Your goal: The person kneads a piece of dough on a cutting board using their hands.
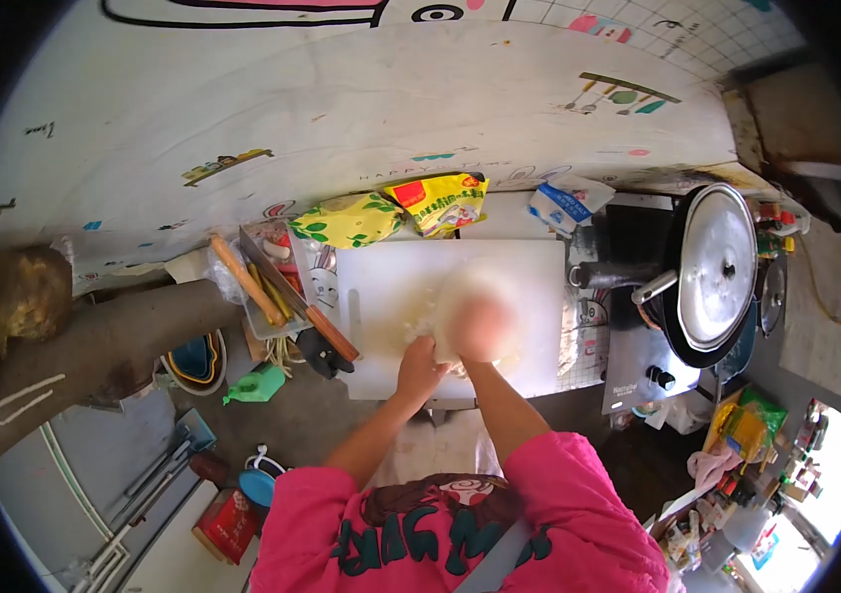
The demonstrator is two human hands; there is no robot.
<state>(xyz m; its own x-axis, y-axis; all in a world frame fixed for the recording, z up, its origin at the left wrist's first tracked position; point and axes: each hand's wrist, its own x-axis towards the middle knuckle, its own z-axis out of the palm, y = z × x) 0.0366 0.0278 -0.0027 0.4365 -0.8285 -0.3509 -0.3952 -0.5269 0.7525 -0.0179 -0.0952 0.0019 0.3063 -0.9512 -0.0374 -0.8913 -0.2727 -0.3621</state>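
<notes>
A white cutting board (381,282) lies on the counter in front of me. Pale bits and a whitish round shape (480,282), too blurred to name, are near its middle. My left hand (423,366) is low on the board with its fingers curled in, beside the pale stuff; what they hold, if anything, is hidden. Motion smears my right hand (485,328), which is over or against the whitish shape, so its fingers cannot be made out. The two hands are close together, right forearm reaching in from the right.
Left of the board, a knife (327,326) with a wooden handle leans across a container beside a wooden stick (248,282). Yellow bags (440,203) stand behind the board. On the right, a lidded pan (717,267) sits on the stove (628,356). A green bag (257,385) hangs at left.
</notes>
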